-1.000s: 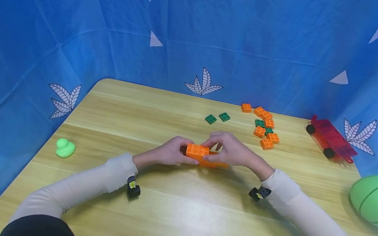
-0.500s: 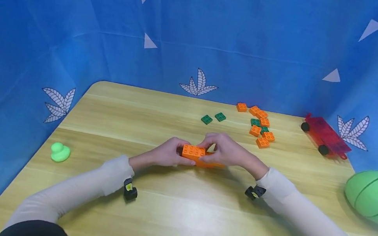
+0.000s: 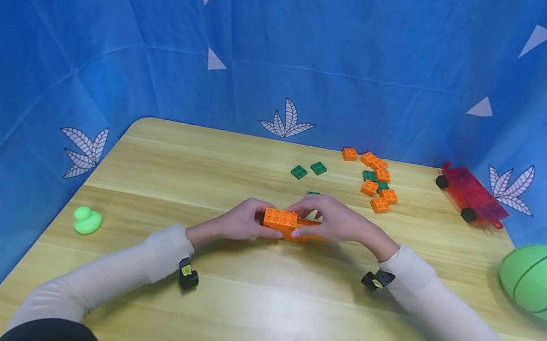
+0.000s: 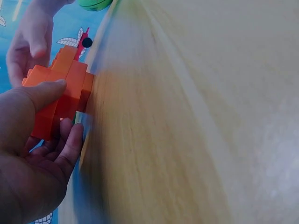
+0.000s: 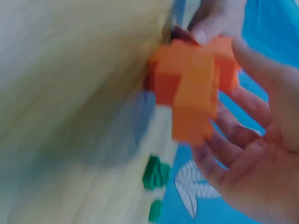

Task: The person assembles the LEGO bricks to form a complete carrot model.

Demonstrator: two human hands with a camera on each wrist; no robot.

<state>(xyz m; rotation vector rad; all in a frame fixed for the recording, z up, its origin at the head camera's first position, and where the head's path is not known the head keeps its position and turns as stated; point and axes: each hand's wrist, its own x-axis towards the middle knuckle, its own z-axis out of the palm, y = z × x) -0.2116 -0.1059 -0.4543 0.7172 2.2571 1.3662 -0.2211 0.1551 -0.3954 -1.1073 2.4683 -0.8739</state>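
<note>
An orange toy-brick build (image 3: 280,218) with studs on top is between both hands near the middle of the table. My left hand (image 3: 247,221) grips its left end, thumb along the near side, as the left wrist view shows on the stepped orange bricks (image 4: 70,88). My right hand (image 3: 338,221) pinches the top bricks at the right, thumb in front and finger behind. Lower orange bricks stick out beneath that hand, and part of them is hidden. Just behind the right hand, a green brick (image 3: 314,193) is partly covered.
Two flat green bricks (image 3: 299,172) lie farther back. Several orange bricks (image 3: 379,205) and green ones are scattered at the back right. A red toy car (image 3: 472,196) and a green ball (image 3: 544,282) stand at the right. A green rubber duck (image 3: 87,220) sits at the left.
The head view has shifted slightly. My right hand has moved a little to the right along the build, and a green brick now shows behind it. The left hand keeps its grip.
</note>
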